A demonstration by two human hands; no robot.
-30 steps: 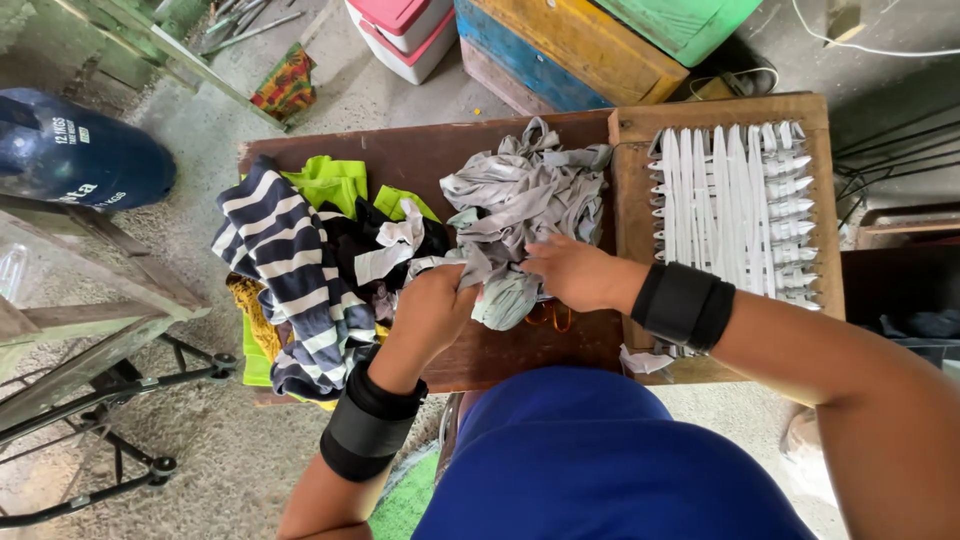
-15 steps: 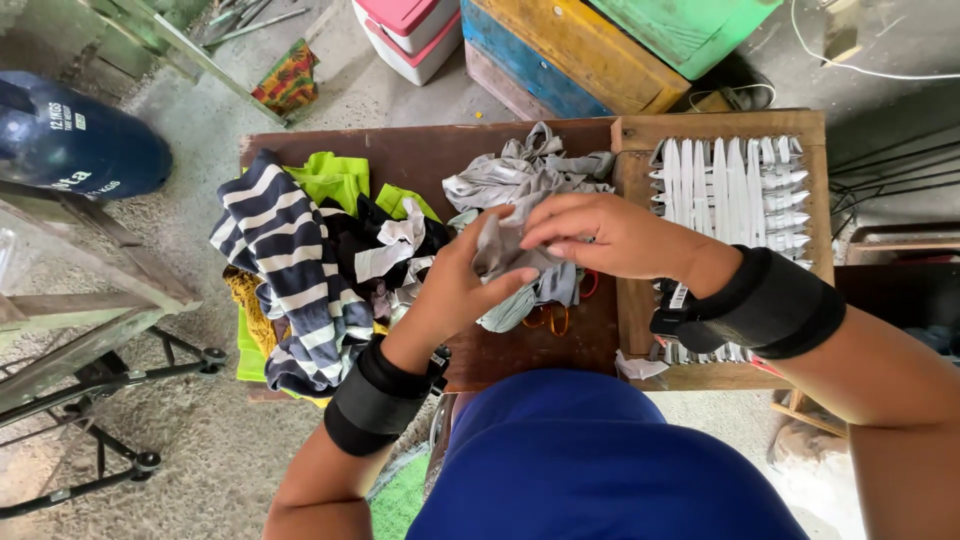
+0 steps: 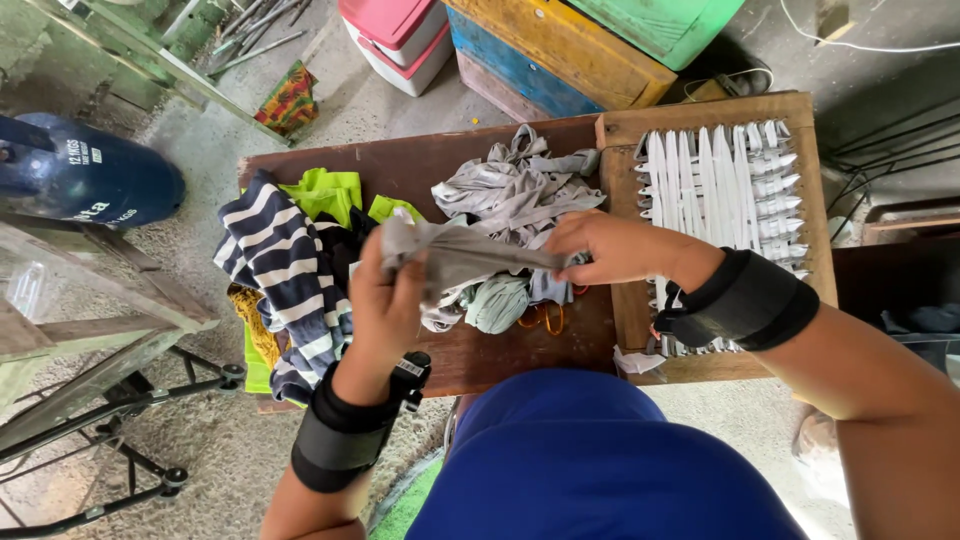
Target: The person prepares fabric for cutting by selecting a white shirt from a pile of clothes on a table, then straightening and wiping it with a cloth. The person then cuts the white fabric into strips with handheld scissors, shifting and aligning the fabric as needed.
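Observation:
My left hand [image 3: 385, 300] and my right hand [image 3: 605, 247] grip the two ends of a grey strip of cloth [image 3: 460, 255] and hold it stretched level above a brown wooden table [image 3: 400, 165]. Beneath it lies a heap of grey cloth strips [image 3: 510, 185] and a pale green ball of wound strip [image 3: 497, 303]. Right of my right hand stands a wooden frame [image 3: 815, 200] strung with white cloth strips [image 3: 715, 180]. Both wrists wear black bands.
Striped navy and white cloth [image 3: 280, 270] and lime green cloth [image 3: 325, 190] are piled on the table's left. A blue gas cylinder [image 3: 85, 170] lies on the floor at left. Coloured boxes [image 3: 560, 50] stand behind the table. A metal stand [image 3: 120, 400] is lower left.
Both hands have risen from the grey heap with one strip. They have moved apart, pulling the strip taut between them.

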